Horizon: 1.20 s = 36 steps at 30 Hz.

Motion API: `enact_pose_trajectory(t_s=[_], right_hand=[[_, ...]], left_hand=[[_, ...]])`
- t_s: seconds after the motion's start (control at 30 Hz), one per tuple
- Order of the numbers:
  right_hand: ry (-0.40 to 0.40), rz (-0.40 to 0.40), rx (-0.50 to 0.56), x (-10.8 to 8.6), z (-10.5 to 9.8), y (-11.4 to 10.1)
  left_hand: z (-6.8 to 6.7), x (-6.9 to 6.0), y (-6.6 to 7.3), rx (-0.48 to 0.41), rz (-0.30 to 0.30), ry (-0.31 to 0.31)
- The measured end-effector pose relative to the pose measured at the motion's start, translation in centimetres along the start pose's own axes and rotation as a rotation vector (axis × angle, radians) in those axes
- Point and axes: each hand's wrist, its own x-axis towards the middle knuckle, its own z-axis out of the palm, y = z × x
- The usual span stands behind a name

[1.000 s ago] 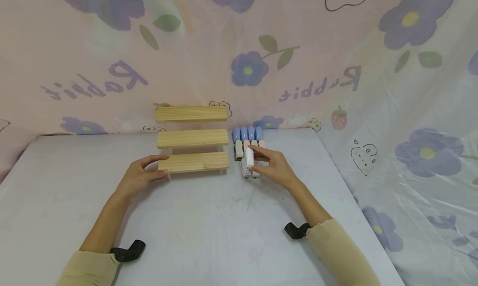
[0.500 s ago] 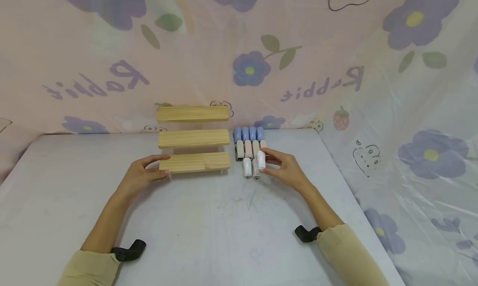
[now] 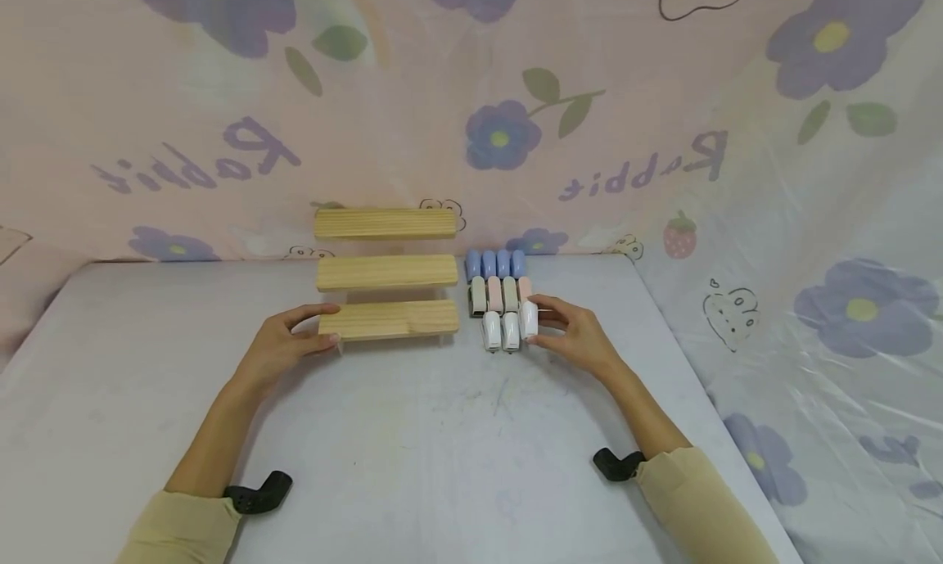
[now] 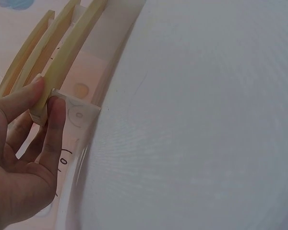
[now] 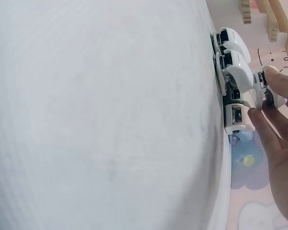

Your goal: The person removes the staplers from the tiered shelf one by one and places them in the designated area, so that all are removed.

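Note:
A three-tier wooden shelf (image 3: 388, 319) stands at the back of the table; my left hand (image 3: 283, 345) grips the left end of its lowest board, also seen in the left wrist view, where the hand (image 4: 29, 153) pinches the board (image 4: 67, 57). My right hand (image 3: 578, 335) pinches a white stapler-like item (image 3: 529, 320) between thumb and fingers. In the right wrist view that item (image 5: 277, 98) hangs above the others, the hand (image 5: 281, 139) around it. Two similar white items (image 3: 491, 331) lie to its left on the table.
Behind the white items is a row of pale green and pink ones (image 3: 494, 295), the rightmost partly hidden, then a row of several blue ones (image 3: 489, 264). A flower-printed curtain (image 3: 405, 122) rises behind the table (image 3: 412, 449) and along its right side.
My right hand has moved to the right with the white item, from above the two lying white ones to beside them. The left hand keeps its grip. The view has shifted slightly.

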Motion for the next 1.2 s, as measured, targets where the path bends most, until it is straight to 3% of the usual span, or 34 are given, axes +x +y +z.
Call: enact_pose_trajectory(t_s=[0.37, 0.7, 1.2], right_hand=[[-0.031, 0.081, -0.045, -0.2, 0.0, 0.5], [-0.042, 0.083, -0.161, 0.0, 0.3, 1.2], [-0.06, 0.142, -0.101, 0.3, 0.6, 1.6]], left_hand=[[0.2, -0.3, 0.1, -0.001, -0.006, 0.003], [0.2, -0.3, 0.1, 0.006, -0.011, 0.007], [0.2, -0.1, 0.2, -0.005, -0.024, 0.003]])
